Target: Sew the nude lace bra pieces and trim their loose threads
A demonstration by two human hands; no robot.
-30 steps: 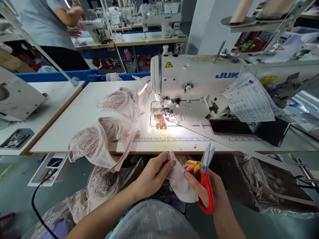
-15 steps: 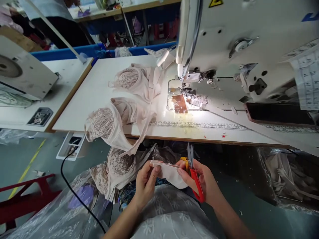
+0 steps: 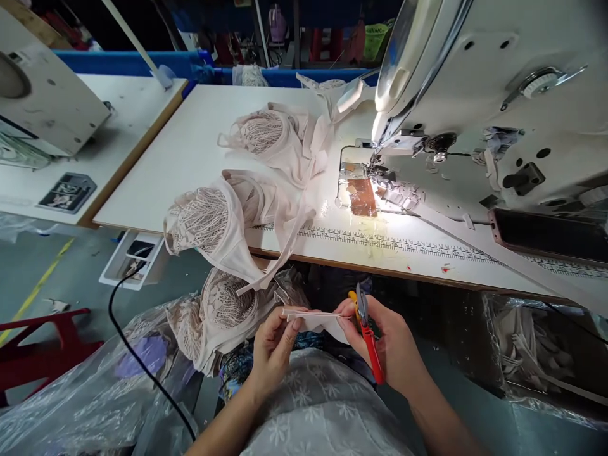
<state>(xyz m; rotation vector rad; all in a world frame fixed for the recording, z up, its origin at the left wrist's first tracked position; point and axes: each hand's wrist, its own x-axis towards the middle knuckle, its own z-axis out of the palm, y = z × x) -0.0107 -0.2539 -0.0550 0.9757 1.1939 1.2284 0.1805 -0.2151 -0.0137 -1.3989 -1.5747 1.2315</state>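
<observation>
— Where's that pale pink fabric piece (image 3: 317, 318)?
— Above the lap, below the desk (image 3: 190, 152) edge, stretched flat between both hands, probably to keep its edge straight. Left hand (image 3: 273, 345) fingers (image 3: 287, 329) pinch one end shut; right hand (image 3: 394, 348) nips the other, its remaining fingers curled round red-handled snips (image 3: 369, 339), blades upward, just beside the cloth

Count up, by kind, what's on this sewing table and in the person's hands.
Lace bra cups: 2
Fabric piece, between left hand and right hand: 1
Red snips, in right hand: 1
Sewing machine: 1
Phone: 1
White tape strip: 1
Total: 7
</observation>
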